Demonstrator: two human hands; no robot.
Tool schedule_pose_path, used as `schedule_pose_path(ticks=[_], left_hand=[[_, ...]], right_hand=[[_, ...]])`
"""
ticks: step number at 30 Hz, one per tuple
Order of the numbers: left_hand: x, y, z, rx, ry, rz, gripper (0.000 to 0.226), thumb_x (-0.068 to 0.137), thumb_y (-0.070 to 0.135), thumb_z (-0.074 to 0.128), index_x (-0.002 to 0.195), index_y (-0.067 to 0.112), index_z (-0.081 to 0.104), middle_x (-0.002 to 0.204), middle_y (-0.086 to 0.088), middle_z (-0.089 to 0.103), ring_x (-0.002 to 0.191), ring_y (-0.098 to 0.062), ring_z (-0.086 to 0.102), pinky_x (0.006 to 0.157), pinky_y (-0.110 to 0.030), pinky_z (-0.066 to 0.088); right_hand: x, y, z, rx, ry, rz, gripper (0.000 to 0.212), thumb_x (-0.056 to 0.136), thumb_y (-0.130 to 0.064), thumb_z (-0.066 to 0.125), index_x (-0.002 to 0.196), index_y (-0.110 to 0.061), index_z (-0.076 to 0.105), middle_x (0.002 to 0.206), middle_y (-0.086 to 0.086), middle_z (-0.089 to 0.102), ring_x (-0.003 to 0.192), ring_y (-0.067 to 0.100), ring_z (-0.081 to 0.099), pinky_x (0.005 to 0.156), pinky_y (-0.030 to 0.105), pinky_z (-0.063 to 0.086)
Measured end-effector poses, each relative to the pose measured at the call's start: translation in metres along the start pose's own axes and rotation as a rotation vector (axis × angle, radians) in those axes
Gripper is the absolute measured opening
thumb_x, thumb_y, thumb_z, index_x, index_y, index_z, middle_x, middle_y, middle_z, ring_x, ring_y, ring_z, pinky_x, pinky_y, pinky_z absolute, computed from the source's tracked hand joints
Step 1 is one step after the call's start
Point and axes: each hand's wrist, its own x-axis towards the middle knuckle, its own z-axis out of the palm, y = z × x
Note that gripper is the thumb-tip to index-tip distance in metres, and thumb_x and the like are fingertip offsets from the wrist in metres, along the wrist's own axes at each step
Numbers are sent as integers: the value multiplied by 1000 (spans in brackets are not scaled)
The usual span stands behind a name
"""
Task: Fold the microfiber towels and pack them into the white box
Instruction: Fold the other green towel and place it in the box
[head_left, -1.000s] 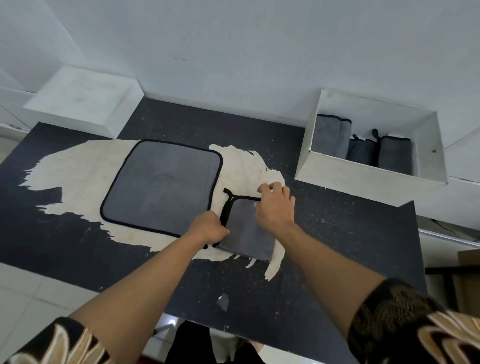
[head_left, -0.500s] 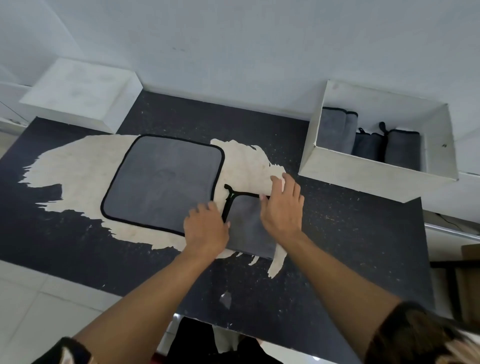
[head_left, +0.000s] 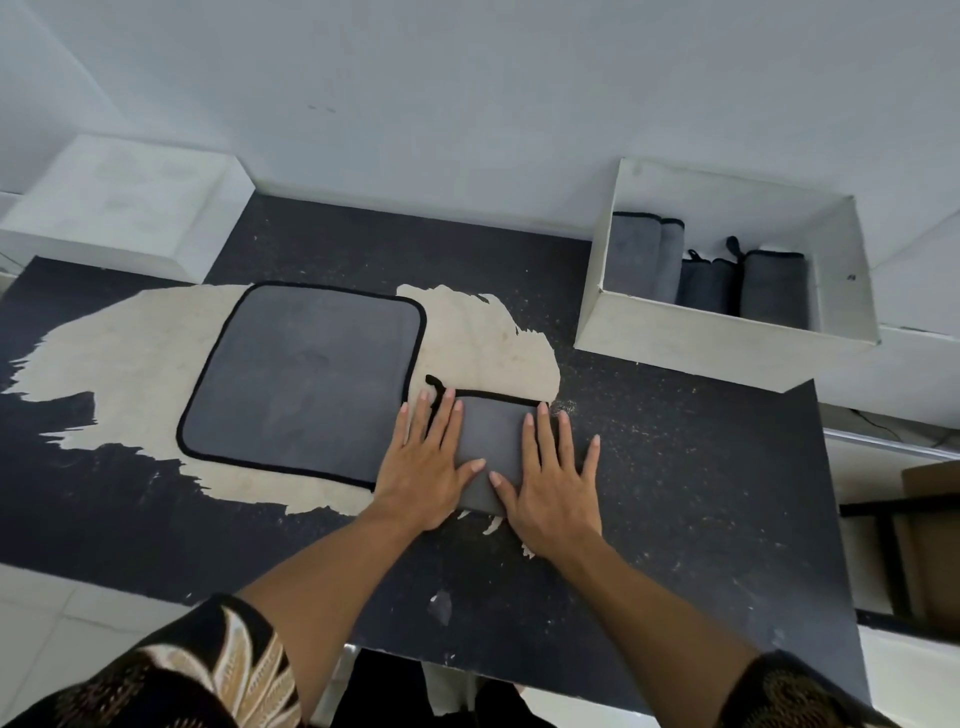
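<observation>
**Partway there, probably past halfway**

Flattening a folded towel (head_left: 491, 441) at the front middle of the surface (head_left: 675, 493) with left hand (head_left: 426, 473) and right hand (head_left: 553, 491), fingers (head_left: 544, 436) straight and spread, gripping nothing. Probably needs boxing next. Got a flat towel (head_left: 306, 379) just left of it, not folded yet. Can count at least three packed towels (head_left: 711, 283) upright in the white box (head_left: 717, 338) at far right, with room left. Can't spot any brand or readable writing.

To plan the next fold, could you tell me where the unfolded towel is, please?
In the head view, the unfolded towel lies flat left of centre on the table, just left of the folded towel, with the white box far to its right.
</observation>
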Motion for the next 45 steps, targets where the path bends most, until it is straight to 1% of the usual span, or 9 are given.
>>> schedule_pose_path(ticks=[6,13,16,18,22,30,35,40,45], left_hand=[[-7,1,-14,34,58,48,74,97,62,5,153,19,-19,159,-15,-25,147,-37,-22,121,-53,-1],[-25,-7,-19,140,-69,70,70,101,56,12,155,19,-12,161,-14,-18,148,-38,-15,121,-52,1],[-28,-4,-30,57,-34,6,66,102,47,30,157,19,10,162,-15,7,146,-38,13,119,-47,19],[-31,1,-33,-39,18,-77,61,99,39,43,154,20,24,146,-12,32,126,-30,39,104,-39,37],[-37,14,-33,-315,-124,-200,75,94,24,59,156,26,17,127,-11,29,98,-25,48,87,-36,49],[-45,26,-44,-512,-225,-209,68,94,26,59,153,27,24,132,-9,29,108,-26,52,96,-31,47],[-33,44,-53,-194,-4,-77,48,86,28,65,129,20,46,131,-8,36,109,-24,44,89,-31,42],[12,61,-78,-423,-75,-50,37,95,28,56,129,14,50,126,-8,52,111,-26,56,88,-36,48],[62,73,-92,-447,-207,-93,34,94,35,55,105,4,66,106,-15,69,96,-30,65,68,-30,44]], right_hand=[[5,-15,-15,31,-37,7,74,97,-61,3,154,-16,-12,161,9,-22,146,31,-25,115,63,-10],[-7,-13,-19,-15,-204,-61,72,99,-59,14,151,-27,-24,156,7,-35,145,33,-27,112,67,-10],[-9,-16,-34,81,-152,10,81,98,-55,36,156,-21,-10,162,10,-19,149,35,-13,116,62,-2],[-13,-20,-43,211,-28,169,81,92,-48,56,153,-18,13,159,14,15,144,36,21,114,54,22],[-17,-24,-52,545,-26,472,58,83,-36,72,123,-16,34,126,11,51,113,33,56,89,43,46],[-22,-7,-66,762,-254,680,22,82,-21,58,101,-10,60,106,8,67,90,24,64,73,31,52],[-29,5,-66,743,-256,706,26,84,-24,58,106,-10,60,103,7,66,92,24,65,71,31,50],[-27,2,-62,726,-255,736,16,86,-26,63,95,-14,56,104,7,67,93,23,64,70,30,48],[-27,-2,-53,694,-184,739,29,88,-23,56,114,-11,58,112,9,65,102,28,63,71,30,44]])
